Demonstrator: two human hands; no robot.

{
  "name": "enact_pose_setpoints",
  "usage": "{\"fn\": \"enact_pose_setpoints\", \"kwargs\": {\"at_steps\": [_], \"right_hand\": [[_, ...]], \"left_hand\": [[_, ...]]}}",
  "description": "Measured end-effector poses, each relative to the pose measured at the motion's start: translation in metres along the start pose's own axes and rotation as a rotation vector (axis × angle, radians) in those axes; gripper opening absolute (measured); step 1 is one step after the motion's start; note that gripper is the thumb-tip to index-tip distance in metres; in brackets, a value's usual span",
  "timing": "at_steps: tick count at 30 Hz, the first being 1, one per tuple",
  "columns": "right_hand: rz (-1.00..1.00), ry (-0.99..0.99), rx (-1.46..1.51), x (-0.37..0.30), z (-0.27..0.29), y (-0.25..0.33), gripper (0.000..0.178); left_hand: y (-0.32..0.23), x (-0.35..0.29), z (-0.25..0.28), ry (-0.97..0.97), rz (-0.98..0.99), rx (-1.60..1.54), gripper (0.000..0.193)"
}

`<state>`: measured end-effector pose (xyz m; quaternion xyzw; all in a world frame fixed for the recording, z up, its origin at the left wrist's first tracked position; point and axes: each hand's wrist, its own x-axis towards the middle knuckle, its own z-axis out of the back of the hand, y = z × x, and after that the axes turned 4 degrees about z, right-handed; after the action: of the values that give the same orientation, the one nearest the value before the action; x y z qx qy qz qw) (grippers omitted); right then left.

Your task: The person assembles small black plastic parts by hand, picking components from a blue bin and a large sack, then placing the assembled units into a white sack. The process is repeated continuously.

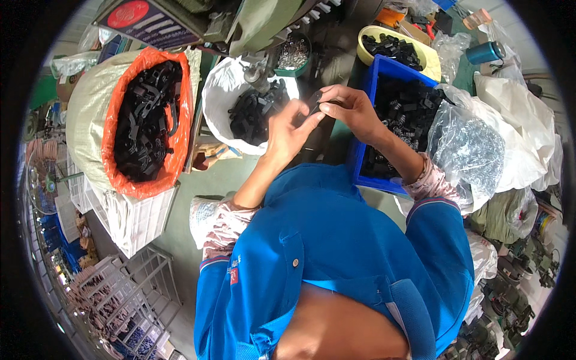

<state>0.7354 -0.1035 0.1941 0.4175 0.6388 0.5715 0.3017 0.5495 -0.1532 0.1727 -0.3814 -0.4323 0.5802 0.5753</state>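
Note:
My left hand [289,131] and my right hand [353,114] meet in front of my chest, fingertips nearly touching. Between them is a small black part [315,100], pinched by both; the fingers cover much of it, so its exact kind does not show. Just left of my left hand stands a white-lined round container [217,90] with black plastic parts [255,114] inside. Beside my right forearm, a blue bin [359,162] holds black parts and metal coil springs [397,123].
A woven sack with an orange liner [110,141], full of black parts, stands at left on a white crate [150,219]. Ahead are a green machine [258,27] and a bowl of small metal pieces [294,54]. A yellow basin [429,60] and plastic bags [471,144] lie right.

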Motion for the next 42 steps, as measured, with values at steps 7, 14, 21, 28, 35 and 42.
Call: {"fn": "enact_pose_setpoints", "kwargs": {"at_steps": [7, 14, 21, 28, 35, 42], "right_hand": [[0.217, -0.449, -0.884, 0.106, 0.226, -0.046, 0.018], [-0.61, -0.438, -1.424, 0.157, 0.252, -0.06, 0.047], [-0.47, -0.279, -0.571, 0.155, 0.239, -0.016, 0.031], [-0.137, 0.095, -0.163, 0.064, 0.046, 0.04, 0.028], [-0.087, 0.011, -0.19, 0.051, -0.035, 0.019, 0.026], [-0.051, -0.021, -0.435, 0.074, -0.073, 0.004, 0.026]], "left_hand": [[0.001, -0.002, 0.005, 0.027, 0.088, -0.131, 0.036], [-0.009, -0.022, 0.022, -0.01, 0.06, 0.037, 0.037], [0.006, -0.012, 0.045, -0.042, 0.115, -0.297, 0.027], [0.004, 0.022, 0.065, 0.086, -0.075, -0.209, 0.029], [0.016, 0.028, 0.103, 0.169, -0.124, -0.189, 0.032], [0.014, 0.043, 0.148, 0.183, -0.201, 0.139, 0.033]]}}
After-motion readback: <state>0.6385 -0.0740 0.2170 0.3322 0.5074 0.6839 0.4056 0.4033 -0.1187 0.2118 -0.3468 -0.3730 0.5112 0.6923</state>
